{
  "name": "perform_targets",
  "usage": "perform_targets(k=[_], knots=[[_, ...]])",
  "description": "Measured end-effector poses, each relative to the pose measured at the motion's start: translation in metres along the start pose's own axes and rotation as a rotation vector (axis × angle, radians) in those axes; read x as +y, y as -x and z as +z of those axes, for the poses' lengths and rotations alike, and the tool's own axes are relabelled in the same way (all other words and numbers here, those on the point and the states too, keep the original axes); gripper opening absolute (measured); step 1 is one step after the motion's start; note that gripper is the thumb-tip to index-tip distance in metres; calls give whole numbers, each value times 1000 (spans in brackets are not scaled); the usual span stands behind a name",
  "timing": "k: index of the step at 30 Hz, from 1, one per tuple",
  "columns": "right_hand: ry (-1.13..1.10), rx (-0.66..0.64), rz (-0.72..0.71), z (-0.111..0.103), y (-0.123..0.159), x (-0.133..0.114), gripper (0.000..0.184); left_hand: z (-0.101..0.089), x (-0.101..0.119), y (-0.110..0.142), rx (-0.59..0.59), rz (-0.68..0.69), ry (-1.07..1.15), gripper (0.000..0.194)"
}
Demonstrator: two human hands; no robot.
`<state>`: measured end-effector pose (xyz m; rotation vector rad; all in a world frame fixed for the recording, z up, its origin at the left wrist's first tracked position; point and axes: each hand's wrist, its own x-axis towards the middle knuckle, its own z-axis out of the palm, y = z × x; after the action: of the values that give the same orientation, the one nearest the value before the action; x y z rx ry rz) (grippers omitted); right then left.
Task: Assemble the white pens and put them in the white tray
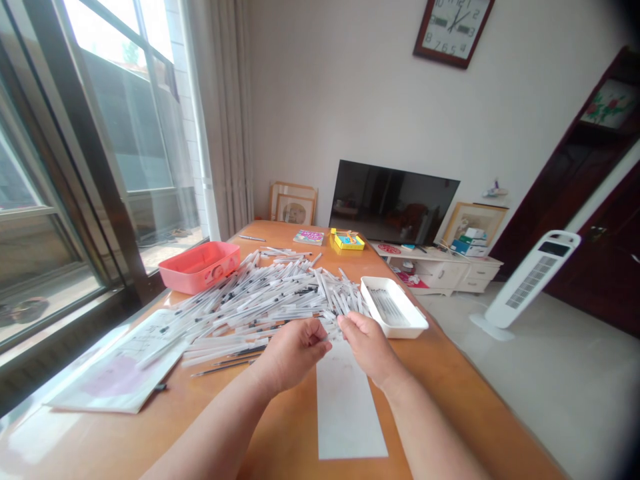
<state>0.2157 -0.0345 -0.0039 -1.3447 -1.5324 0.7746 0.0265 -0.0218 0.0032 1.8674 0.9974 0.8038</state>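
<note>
Nearest: white rectangular paper sheet (pixel 347 413) on brown wooden table (pixel 285 427), 6 o'clock from left hand (pixel 297 347) and right hand (pixel 367 343). Both hands curled, fingers toward thumbs; whether anything is pinched cannot be told. Heap of slender translucent plastic pen tubes (pixel 270 293), 11 o'clock. White rectangular plastic tray (pixel 407 331), 2 o'clock. Pink plastic basket (pixel 190 283), 10 o'clock.

This is a home's living room, with a flat-screen television (pixel 395 202), a white TV cabinet (pixel 443 274), a wall clock (pixel 453 33) and a tower fan (pixel 532 280).
</note>
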Motion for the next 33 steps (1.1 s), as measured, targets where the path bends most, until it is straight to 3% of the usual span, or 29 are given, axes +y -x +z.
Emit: perform_targets(k=[3,9,14,22,29,33], knots=[[-10,12,-1,0,-1,1,38,-1,5,1,-24,-16,22,31],[-22,1,-10,-1,0,2,40,-7,9,6,-166,-198,117,48],[-73,-31,29,0,1,3,41,-6,4,4,-138,-129,33,37],[-96,-23,97,2,-1,4,40,-4,4,2,52,-9,-257,26],[-99,-6,30,3,-2,5,41,-7,10,4,-94,-115,-14,46],[-83,-19,30,3,-2,5,41,-8,10,4,-130,-121,-26,42]])
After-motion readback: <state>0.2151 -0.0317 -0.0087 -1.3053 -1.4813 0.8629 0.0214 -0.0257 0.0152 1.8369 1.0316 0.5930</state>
